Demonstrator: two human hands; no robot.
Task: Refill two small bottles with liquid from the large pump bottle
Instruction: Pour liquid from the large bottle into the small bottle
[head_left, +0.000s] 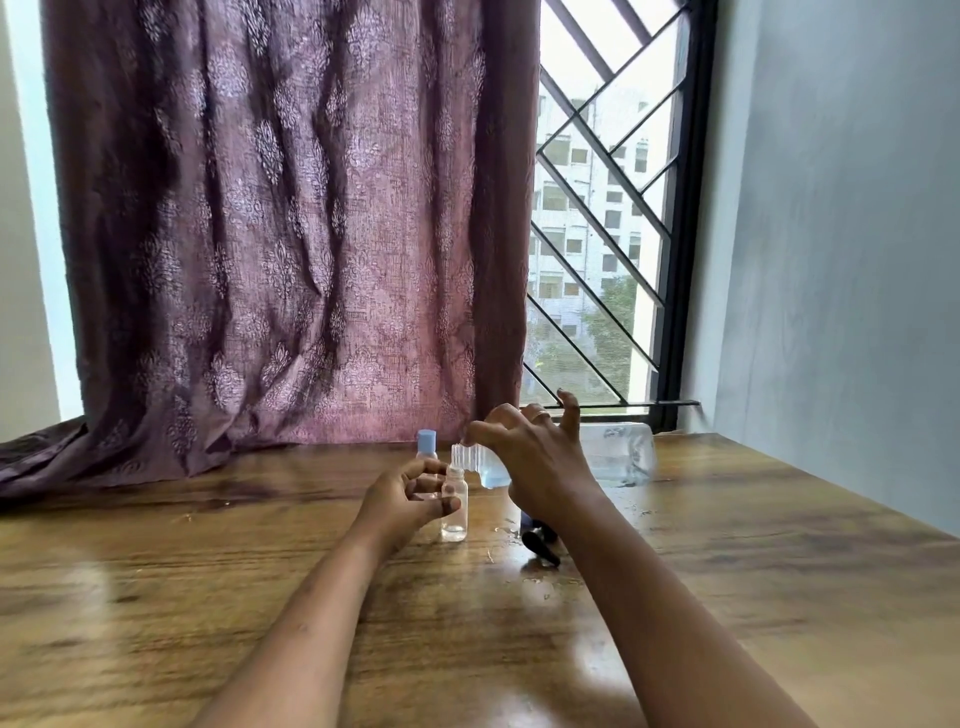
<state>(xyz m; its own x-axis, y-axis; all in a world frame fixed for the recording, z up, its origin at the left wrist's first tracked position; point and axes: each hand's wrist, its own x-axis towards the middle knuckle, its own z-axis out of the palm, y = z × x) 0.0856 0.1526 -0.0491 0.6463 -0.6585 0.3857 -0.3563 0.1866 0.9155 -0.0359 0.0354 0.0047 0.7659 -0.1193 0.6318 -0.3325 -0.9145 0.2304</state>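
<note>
Open small bottle (454, 519) upright on wooden table (208, 597); left hand (405, 501) curled round it, thumb and fingers pinching its sides. Large pump bottle (618, 452) tipped sideways, ribbed neck just above the small bottle's mouth; right hand (535, 457) grasps it, though the grip seems partly hidden under the palm. Blue-capped small bottle (427, 446) just behind the open one. Black pump head (541, 546) lies to its right.

Small open bottle (454, 514) stands on table (208, 571), centre, w/ left hand (405, 499) round it from the left. 2nd small bottle (427, 449) just behind, slightly left. Large bottle (618, 454) tipped sideways to the right, neck over open bottle's mouth, right hand (535, 460) gripping from above. Pump head (541, 545) on table right of open bottle, under right forearm. Curtain (291, 234) behind; window (597, 234) right of it.
</note>
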